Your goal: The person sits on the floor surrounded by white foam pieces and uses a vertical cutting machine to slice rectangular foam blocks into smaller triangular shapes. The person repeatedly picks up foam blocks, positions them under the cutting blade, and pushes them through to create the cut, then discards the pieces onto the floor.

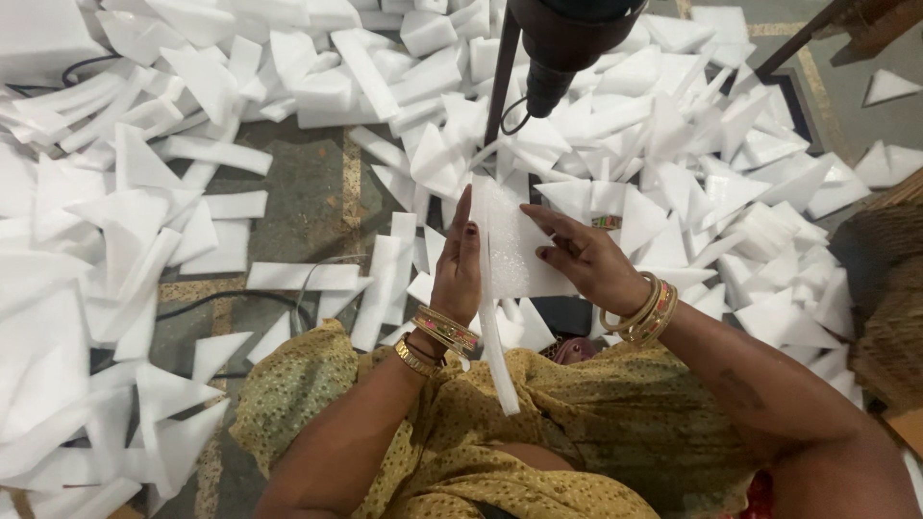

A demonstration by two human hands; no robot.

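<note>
We see the largest feature first: a heap of white foam offcuts, triangles and strips, covering most of the concrete floor on all sides. A dark machine head hangs from the top edge, with a thin dark rod running down beside it toward the hands. A black cable crosses the bare floor on the left, partly hidden under offcuts. A woven basket sits at the right edge.

We find the white foam sheet held upright between both hands, directly below the rod. A narrow foam strip hangs from the sheet's lower left edge over the yellow-green garment.

The left hand lies flat against the sheet's left edge, fingers extended together. The right hand grips the right side, fingers spread across the face; we cannot see its thumb. Bangles circle both wrists.
</note>
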